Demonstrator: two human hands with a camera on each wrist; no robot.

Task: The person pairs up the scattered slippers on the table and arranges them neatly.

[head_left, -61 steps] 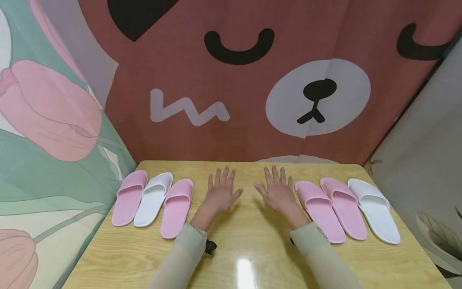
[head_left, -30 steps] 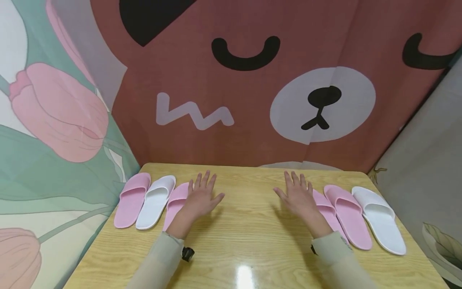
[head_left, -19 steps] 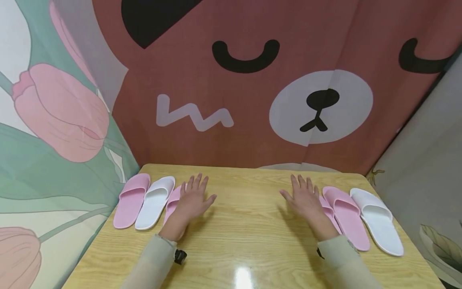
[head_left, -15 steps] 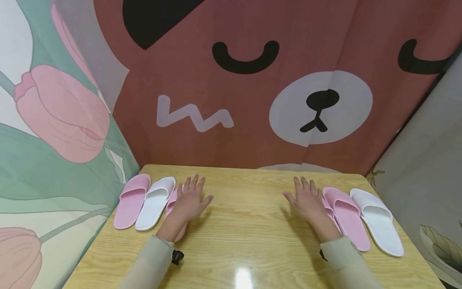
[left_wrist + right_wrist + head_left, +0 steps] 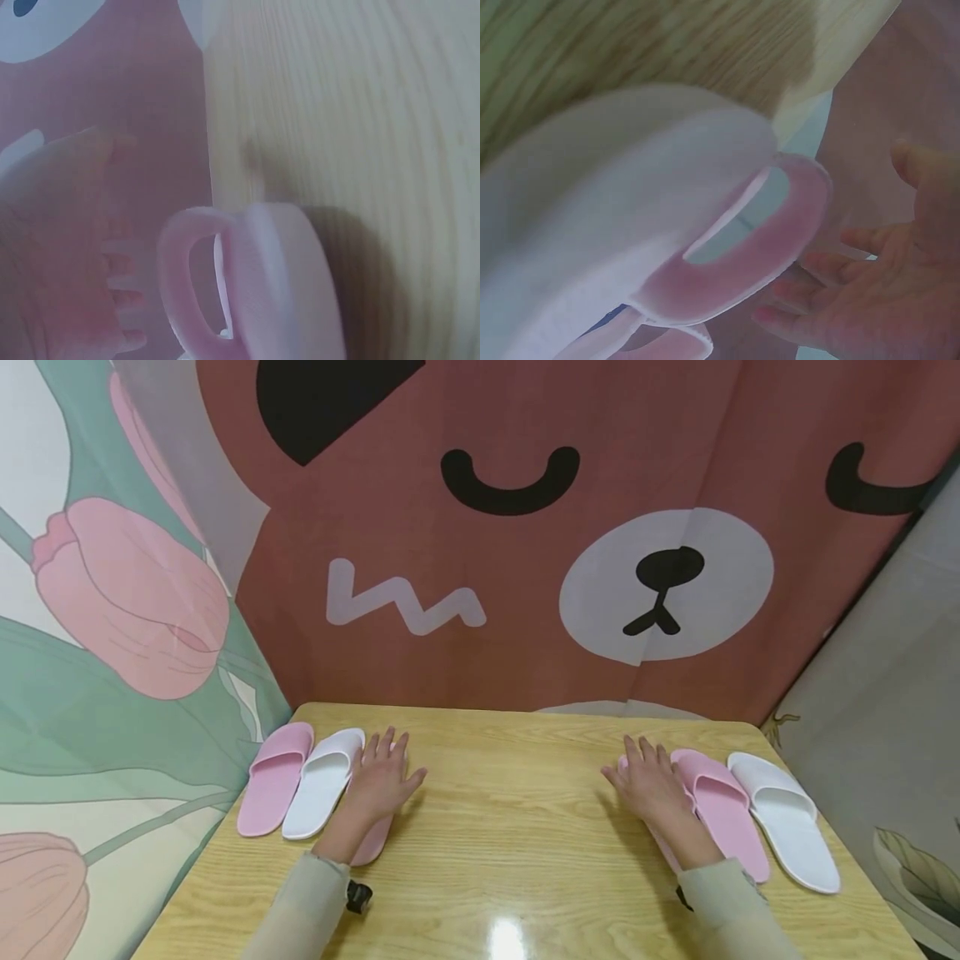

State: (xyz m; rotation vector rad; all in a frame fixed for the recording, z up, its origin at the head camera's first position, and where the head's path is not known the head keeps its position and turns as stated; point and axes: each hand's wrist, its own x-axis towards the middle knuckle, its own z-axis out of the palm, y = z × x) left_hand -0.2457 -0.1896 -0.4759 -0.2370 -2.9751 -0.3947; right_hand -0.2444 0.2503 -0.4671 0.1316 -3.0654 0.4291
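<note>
The moment appears to be one of reaching, with no grasp made: both hands hang above the two innermost slippers, one to each side. The left hand (image 5: 375,781) is wide, its fingers straight and spread and its thumb toward two o'clock; it holds nothing. The right hand (image 5: 651,783) mirrors it, thumb toward ten o'clock, and is bare too. In the left wrist view a gap shows between hand and slipper; in the right wrist view the fingertips come near the band, and contact cannot be told.

From the middle of the worktop (image 5: 510,827), the inner left pink slipper (image 5: 372,845) lies at about nine o'clock and the inner right pink slipper (image 5: 660,180) at about three. Gripping either would call for lowering the palm and curling the fingers round an edge or the band, without nudging its neighbour.

Both are plain pink, backless and closed at the toe, with a thick flat sole and a raised band; they look soft and light. They lie sole down, the left one's toe toward one o'clock, the right one's toward eleven. Farther out on the left are a white slipper (image 5: 318,793) and an outer pink slipper (image 5: 268,793); on the right, a middle pink slipper (image 5: 731,827) and an outer white slipper (image 5: 798,839).
</note>
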